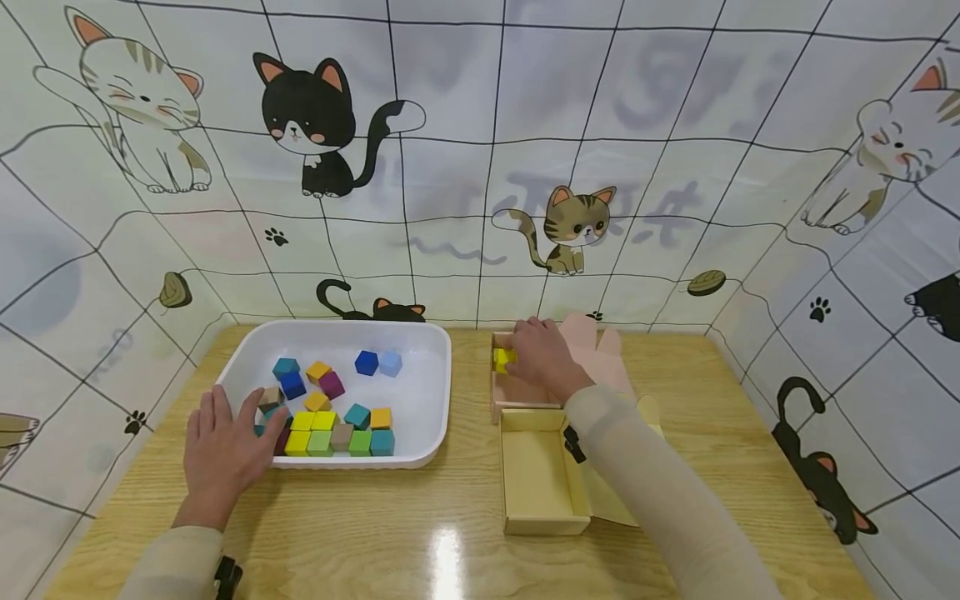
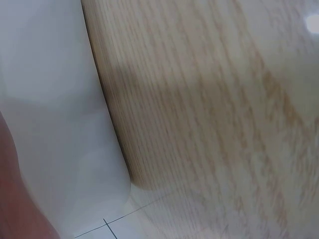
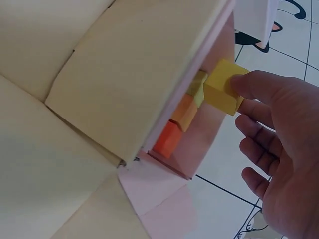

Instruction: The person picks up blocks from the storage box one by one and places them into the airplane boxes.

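My right hand (image 1: 543, 354) pinches a yellow cube (image 3: 223, 88) between thumb and fingers at the pink box (image 1: 525, 390). In the right wrist view, a yellowish block (image 3: 198, 89), an orange block (image 3: 184, 113) and a red-orange block (image 3: 167, 140) line the inside of that box. My left hand (image 1: 228, 442) lies over the left edge of the white tray (image 1: 420, 383), fingers extended, beside several coloured cubes (image 1: 320, 442). Some cubes are partly hidden under its fingers. The left wrist view shows mostly the tray's outer wall (image 2: 65, 124).
A yellow cardboard box (image 1: 536, 475) stands open just in front of the pink one, its lid folded out to the right beneath my right forearm. Both boxes and the tray are on a wooden table (image 1: 360, 533). Cat-patterned sheeting (image 1: 450, 167) encloses the back and sides.
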Demonstrator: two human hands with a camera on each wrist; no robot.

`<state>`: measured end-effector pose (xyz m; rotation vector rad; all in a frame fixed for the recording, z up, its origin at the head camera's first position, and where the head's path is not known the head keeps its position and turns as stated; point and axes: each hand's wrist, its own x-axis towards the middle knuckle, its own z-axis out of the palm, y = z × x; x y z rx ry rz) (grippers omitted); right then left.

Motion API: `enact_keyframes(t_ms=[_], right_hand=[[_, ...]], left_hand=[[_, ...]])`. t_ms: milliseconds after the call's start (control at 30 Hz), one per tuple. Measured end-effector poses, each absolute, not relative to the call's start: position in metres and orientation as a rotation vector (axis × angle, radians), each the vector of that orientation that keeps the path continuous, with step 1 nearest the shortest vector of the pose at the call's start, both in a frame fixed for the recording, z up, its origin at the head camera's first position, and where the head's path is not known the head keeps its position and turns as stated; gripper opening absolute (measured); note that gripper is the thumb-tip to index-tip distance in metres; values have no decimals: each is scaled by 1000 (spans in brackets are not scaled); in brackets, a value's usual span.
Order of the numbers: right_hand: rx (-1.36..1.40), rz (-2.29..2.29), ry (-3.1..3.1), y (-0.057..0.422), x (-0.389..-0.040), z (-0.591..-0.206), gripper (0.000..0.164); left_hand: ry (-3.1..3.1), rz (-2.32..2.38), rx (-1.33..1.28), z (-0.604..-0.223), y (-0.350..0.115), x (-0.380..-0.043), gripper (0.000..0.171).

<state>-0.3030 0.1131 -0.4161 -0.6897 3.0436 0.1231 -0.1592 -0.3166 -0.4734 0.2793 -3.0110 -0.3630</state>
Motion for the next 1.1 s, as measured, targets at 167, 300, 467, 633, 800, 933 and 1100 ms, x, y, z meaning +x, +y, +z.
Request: enact_keyframes(t_ms=[167, 300, 467, 633, 800, 933, 1100], right_hand=[[-706, 122, 3038, 114, -304, -424, 23], [-723, 120, 3040, 112, -305, -428, 19], [-740, 110, 3031, 110, -304, -430, 20], [-732, 113, 3027, 108, -305, -433, 25], [-719, 136, 3021, 106, -307, -438, 26], [-721, 164, 3023, 105, -308, -442, 25], [-721, 191, 3022, 104, -310, -447, 26]], left_hand=[[-3014, -361, 280, -473, -317, -159, 80], [-3018, -364, 284, -472, -315, -158, 80], [-3011, -357, 290, -470, -314, -158, 79], [-2994, -347, 282, -470, -313, -158, 77], [-2989, -335, 278, -471, -313, -159, 76], [-2985, -340, 271, -472, -314, -160, 77], [-2980, -327, 270, -474, -314, -160, 77]])
